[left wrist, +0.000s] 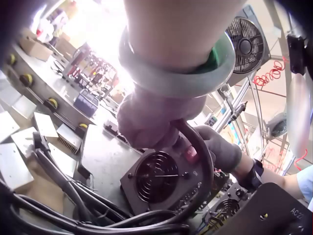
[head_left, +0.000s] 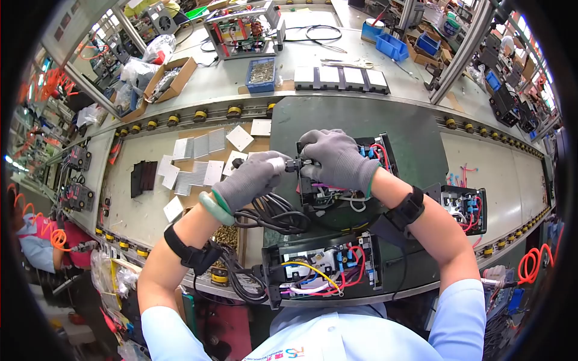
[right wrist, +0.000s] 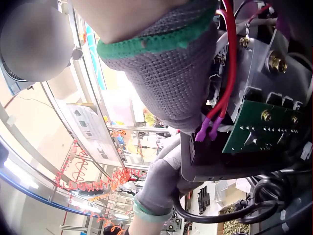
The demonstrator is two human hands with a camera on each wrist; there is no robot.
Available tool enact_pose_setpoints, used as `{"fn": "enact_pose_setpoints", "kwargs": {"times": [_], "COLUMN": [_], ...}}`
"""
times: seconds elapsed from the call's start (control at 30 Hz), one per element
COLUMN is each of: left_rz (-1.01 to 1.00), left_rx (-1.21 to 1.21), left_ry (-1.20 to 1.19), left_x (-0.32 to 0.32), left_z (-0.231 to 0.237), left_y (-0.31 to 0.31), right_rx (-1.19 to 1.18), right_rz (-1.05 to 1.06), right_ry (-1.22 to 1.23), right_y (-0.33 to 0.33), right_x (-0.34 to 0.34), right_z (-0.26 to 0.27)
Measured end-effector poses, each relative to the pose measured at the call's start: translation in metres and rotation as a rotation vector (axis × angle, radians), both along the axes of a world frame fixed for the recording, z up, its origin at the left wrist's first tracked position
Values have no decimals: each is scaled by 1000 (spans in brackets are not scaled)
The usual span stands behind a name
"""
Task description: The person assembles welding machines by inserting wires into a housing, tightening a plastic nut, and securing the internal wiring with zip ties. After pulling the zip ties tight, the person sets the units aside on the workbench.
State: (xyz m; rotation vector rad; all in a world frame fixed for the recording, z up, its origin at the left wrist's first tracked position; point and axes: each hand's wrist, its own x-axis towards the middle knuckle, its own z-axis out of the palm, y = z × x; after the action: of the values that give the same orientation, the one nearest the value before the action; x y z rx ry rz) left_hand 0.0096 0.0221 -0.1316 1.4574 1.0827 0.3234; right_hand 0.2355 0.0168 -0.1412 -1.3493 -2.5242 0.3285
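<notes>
Fitting pointing across at the panel, left hand on the cable side

The left hand (head_left: 250,180) is gripping the end of the black cable (head_left: 280,213), its fingers curling round it, while a black fitting (head_left: 293,165) is sitting just beyond the fingertips. The fitting is lying to the right of those fingers, its long axis running sideways and pointing roughly square at the upright end panel (left wrist: 164,183) of the open unit (head_left: 328,197). Whether it is passing through the panel or only meeting it, the pictures are not showing clearly.

The right hand (head_left: 340,159) is reaching over the unit from the other side, its fingers bending down just behind the panel; what they are pinching, if anything, is staying hidden. Both hands are therefore flanking the panel, the left being the one on the cable.

The unit is resting on the worktop (head_left: 421,138) ahead of the person, the cable's coil lying near its front left corner. A second unit (head_left: 328,265) is sitting closer to the body.
</notes>
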Motion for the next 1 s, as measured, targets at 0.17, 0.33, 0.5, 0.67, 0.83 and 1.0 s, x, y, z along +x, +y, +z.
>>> {"fn": "enact_pose_setpoints", "kwargs": {"times": [0.17, 0.33, 0.5, 0.67, 0.83, 1.0], "left_rz": [364, 318, 22, -220, -204, -267], "left_rx": [-483, -232, 712, 910, 372, 557], "left_ry": [-545, -376, 224, 178, 193, 138], "left_x": [-15, -53, -63, -14, -11, 2], "left_z": [-23, -8, -21, -17, -15, -1], "left_y": [-35, -81, -17, -6, 15, -6], "right_rx": [49, 102, -6, 214, 47, -309], "right_rz": [43, 34, -48, -211, -328, -447], "right_ry": [121, 318, 451, 338, 486, 1101], "right_y": [1, 1, -2, -22, -34, -37], "right_x": [9, 12, 16, 60, 61, 65], "right_z": [-7, -14, -6, 10, 5, 4]}}
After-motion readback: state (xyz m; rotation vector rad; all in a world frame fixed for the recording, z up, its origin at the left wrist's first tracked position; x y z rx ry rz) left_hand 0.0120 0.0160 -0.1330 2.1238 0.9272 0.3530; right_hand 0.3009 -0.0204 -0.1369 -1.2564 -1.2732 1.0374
